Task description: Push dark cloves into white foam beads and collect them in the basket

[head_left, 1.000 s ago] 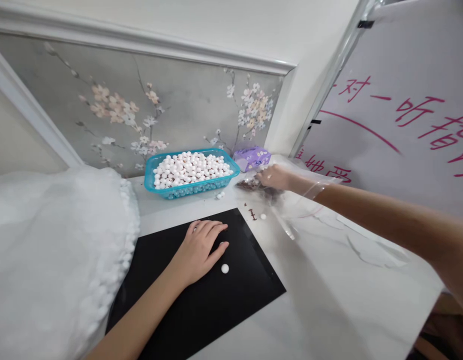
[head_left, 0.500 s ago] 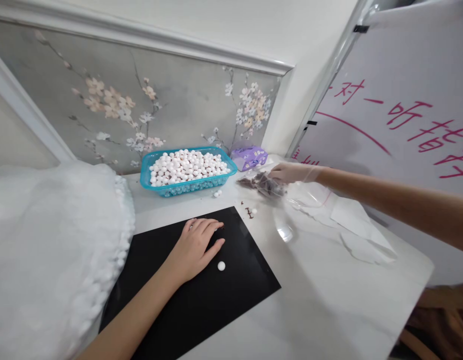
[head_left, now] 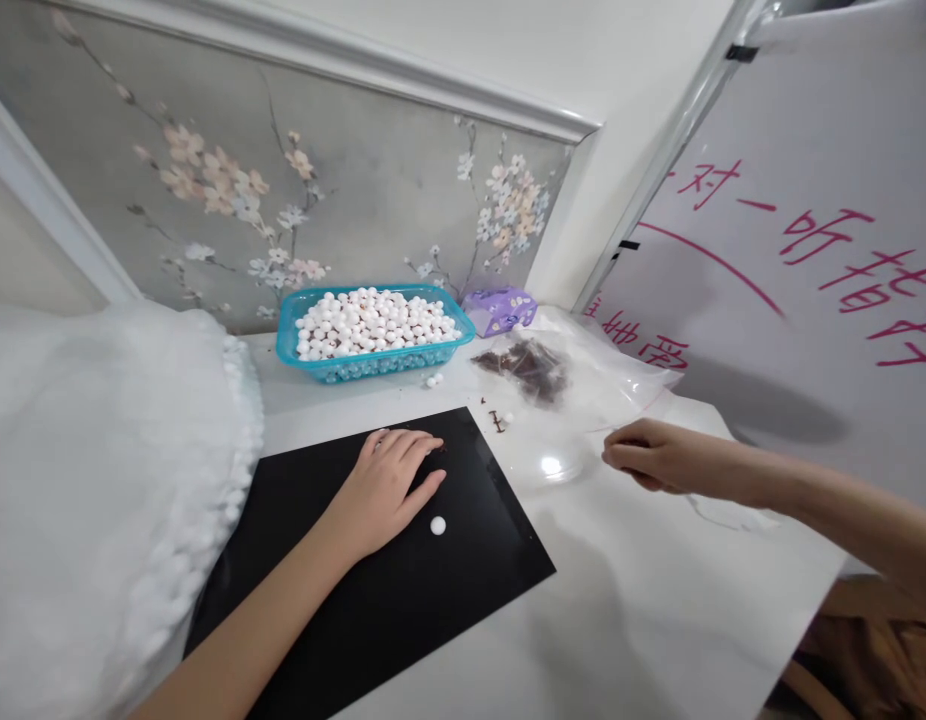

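My left hand [head_left: 394, 485] rests palm down on the black board [head_left: 463, 590], its fingers stretched and the thumb apart. A white bit and a small brown piece [head_left: 440, 447] show at its fingertips; what lies under the palm is hidden. Just below the thumb sits a white foam ball [head_left: 438, 525]. My right hand [head_left: 650, 455] is closed above the table, right of the board, and whatever its fingers hold is hidden. Beyond it lies a clear plastic bag [head_left: 605, 370] with small dark brown pieces [head_left: 534, 370] in it.
At the back stands a blue basket [head_left: 283, 345] heaped with white balls. Beside it is a purple packet [head_left: 499, 310]. A large bag of white balls [head_left: 95, 500] fills the left. Brown bits [head_left: 496, 421] lie near the board, and a whiteboard [head_left: 808, 150] stands at right.
My right hand has come out of the plastic bag and moved right and toward me, now closed. My left hand stays in the same place on the board.
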Tool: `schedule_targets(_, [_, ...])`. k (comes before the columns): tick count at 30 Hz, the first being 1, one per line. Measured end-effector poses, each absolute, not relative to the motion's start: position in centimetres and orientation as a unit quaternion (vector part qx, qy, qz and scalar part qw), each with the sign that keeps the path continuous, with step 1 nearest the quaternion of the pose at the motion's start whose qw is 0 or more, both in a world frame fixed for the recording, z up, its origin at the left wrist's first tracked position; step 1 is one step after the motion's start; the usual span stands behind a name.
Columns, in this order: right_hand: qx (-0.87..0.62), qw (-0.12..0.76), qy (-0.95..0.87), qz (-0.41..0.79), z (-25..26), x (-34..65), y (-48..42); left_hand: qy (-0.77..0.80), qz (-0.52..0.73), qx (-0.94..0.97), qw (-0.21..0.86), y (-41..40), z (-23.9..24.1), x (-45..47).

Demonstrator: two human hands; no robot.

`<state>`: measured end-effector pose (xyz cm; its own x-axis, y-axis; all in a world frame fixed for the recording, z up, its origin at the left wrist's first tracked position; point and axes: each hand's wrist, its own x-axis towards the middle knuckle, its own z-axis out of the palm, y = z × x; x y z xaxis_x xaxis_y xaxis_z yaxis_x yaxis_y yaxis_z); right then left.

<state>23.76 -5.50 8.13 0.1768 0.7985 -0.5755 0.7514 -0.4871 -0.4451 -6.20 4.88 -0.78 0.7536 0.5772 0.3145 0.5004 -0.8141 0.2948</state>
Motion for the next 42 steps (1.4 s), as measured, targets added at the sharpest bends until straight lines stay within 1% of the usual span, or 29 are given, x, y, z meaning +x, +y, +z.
schedule_targets(3, [-0.742, 0.047, -0.492, 0.453, 7.9, 21.1, -6.2, 0.292, 0.198, 0.931, 0.091, 4.8, -0.7, -6.1])
schedule_targets(5, [-0.71, 0.037, -0.538, 0.452, 7.1, 18.9, -5.7, 0.29, 0.198, 0.932, 0.088, 4.8, -0.7, -6.1])
schedule_targets(6, [-0.683, 0.025, -0.597, 0.419, 6.5, 17.7, -5.2, 0.29, 0.2, 0.932, 0.085, 4.8, -0.7, -6.1])
schedule_targets(7, [-0.67, 0.03, -0.661, 0.336, 5.7, 16.5, -4.6, 0.291, 0.202, 0.932, 0.082, 4.8, -0.8, -6.1])
schedule_targets(11, [-0.674, 0.078, -0.709, 0.191, 2.1, 12.6, -1.9, 0.309, 0.202, 0.927, 0.065, 4.7, -1.1, -6.5])
schedule_targets(14, [-0.659, 0.081, -0.736, 0.13, 0.3, 11.5, -1.0, 0.325, 0.196, 0.923, 0.057, 4.5, -1.2, -6.7])
schedule_targets(18, [-0.632, 0.093, -0.762, 0.102, -0.5, 11.7, -1.1, 0.353, 0.211, 0.911, 0.043, 4.5, -1.1, -6.6])
schedule_targets(22, [-0.607, 0.161, -0.773, 0.091, -0.9, 12.2, -1.4, 0.418, 0.259, 0.871, 0.014, 4.8, -1.2, -6.6])
schedule_targets(25, [-0.583, 0.199, -0.783, 0.084, -1.1, 12.5, -1.2, 0.447, 0.292, 0.845, 0.029, 4.9, -1.1, -6.7])
schedule_targets(28, [-0.568, 0.219, -0.786, 0.103, -1.0, 12.7, -1.1, 0.468, 0.319, 0.823, 0.046, 5.0, -1.1, -6.9])
schedule_targets(32, [-0.554, 0.243, -0.778, 0.168, -0.4, 13.3, -1.2, 0.51, 0.293, 0.807, 0.044, 5.4, -1.4, -7.0])
schedule_targets(37, [-0.529, 0.322, -0.737, 0.272, 0.4, 14.5, -1.1, 0.534, 0.252, 0.807, 0.02, 5.8, -1.5, -7.3])
schedule_targets(39, [-0.524, 0.322, -0.738, 0.276, 0.6, 14.9, -1.0, 0.539, 0.248, 0.804, 0.027, 5.9, -1.5, -7.3])
schedule_targets(42, [-0.524, 0.298, -0.758, 0.249, 1.0, 15.6, -0.9, 0.532, 0.264, 0.803, 0.048, 6.0, -1.5, -7.4])
